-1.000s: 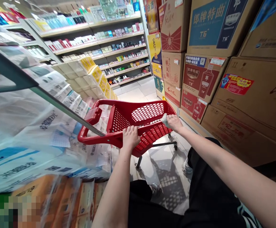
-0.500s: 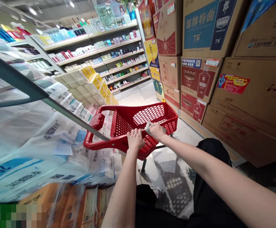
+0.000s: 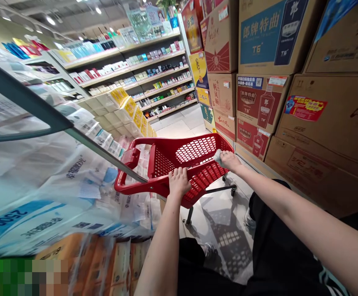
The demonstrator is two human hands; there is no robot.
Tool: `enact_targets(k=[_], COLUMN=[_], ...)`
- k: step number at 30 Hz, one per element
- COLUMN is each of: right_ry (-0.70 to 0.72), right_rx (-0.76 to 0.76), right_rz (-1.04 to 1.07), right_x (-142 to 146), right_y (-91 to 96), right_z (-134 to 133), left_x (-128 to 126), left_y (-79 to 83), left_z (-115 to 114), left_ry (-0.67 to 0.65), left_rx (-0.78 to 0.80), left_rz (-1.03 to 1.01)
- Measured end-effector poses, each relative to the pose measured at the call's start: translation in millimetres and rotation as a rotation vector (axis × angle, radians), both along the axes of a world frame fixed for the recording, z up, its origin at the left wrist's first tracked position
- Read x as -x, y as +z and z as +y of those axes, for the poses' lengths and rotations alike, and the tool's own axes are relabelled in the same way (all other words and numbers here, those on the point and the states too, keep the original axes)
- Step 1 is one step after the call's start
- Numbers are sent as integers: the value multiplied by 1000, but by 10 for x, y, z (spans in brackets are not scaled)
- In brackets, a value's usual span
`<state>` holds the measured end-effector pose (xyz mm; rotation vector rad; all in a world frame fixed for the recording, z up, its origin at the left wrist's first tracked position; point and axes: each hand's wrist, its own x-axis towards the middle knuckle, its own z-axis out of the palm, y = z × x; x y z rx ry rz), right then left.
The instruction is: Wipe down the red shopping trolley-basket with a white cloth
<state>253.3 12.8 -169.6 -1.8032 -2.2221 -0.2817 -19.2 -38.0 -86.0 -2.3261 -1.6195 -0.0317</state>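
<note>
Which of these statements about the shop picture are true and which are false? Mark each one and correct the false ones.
1. The left hand grips the near rim of the red basket. True.
2. The right hand holds a pale cloth at the basket's rim. True.
3. The basket is full of bottles. False: nothing shows inside it.
4. The cardboard boxes are stacked on the person's left. False: they stand on the right, and wrapped paper packs are on the left.
5. The basket stands on a frame with a wheel on the floor. True.
</note>
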Motion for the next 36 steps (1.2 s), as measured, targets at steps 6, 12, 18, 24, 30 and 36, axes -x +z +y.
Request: enact_targets(k=[6, 12, 18, 24, 30, 36], right_ry=[-213, -40, 231, 27, -149, -38], right_rx=[-21, -137, -150, -66, -207, -97], right_rz=[62, 129, 96, 79, 328, 248], right_x=[318, 1022, 628, -116, -381, -34], right_y=[45, 2, -98, -114, -341, -456], right_z=[57, 5, 78, 221, -35, -322], left_x=[-150, -176, -116, -193, -259, -259], left_y=[-31, -82, -95, -104, -130, -140], left_z=[73, 129, 134, 152, 161, 175], left_ry=[29, 23, 14, -3, 11, 5], left_rx=[-15, -56, -57, -50, -38, -65], left_rz=[-2, -19, -20, -43, -71, -66])
